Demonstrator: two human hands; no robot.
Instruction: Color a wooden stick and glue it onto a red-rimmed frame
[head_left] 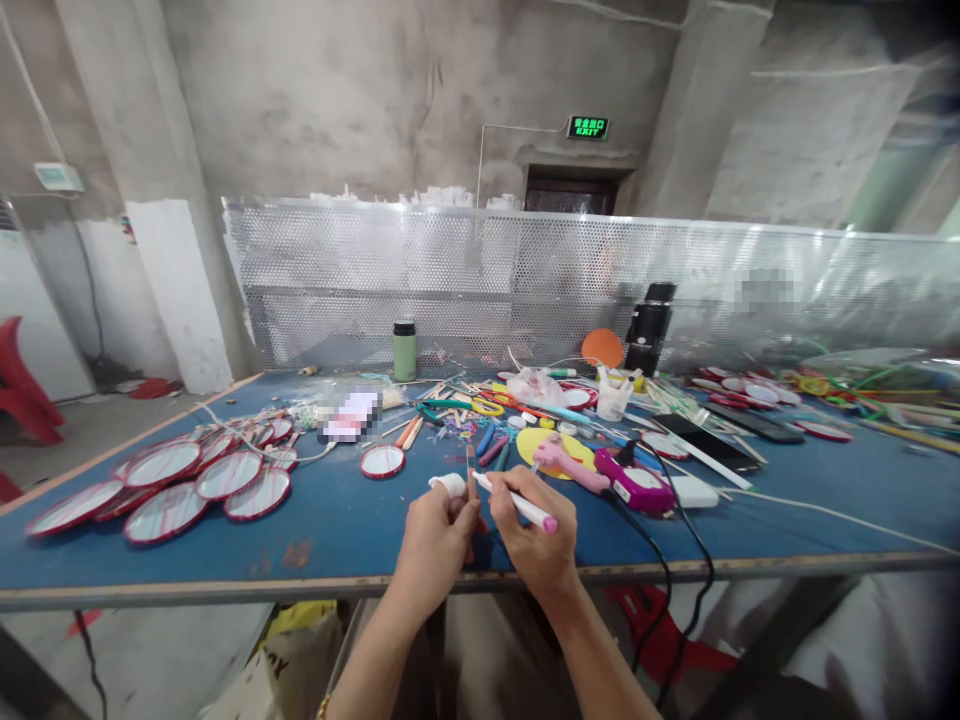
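Observation:
My left hand [437, 535] is closed around a thin wooden stick [471, 472] held upright over the near edge of the blue table [345, 520]; its forefinger wears a white bandage or cap [448, 484]. My right hand [534, 532] grips a white marker with a pink end [517, 502], its tip touching the stick. Both hands meet at the table's front middle.
Several red-rimmed round discs [187, 480] lie at the left, one more [382, 461] nearer the centre. A pink glue gun [574, 467], a purple glue gun [637, 488] with black cords, a green bottle [404, 350], sticks and markers clutter the middle. A perforated metal screen [525, 280] stands behind.

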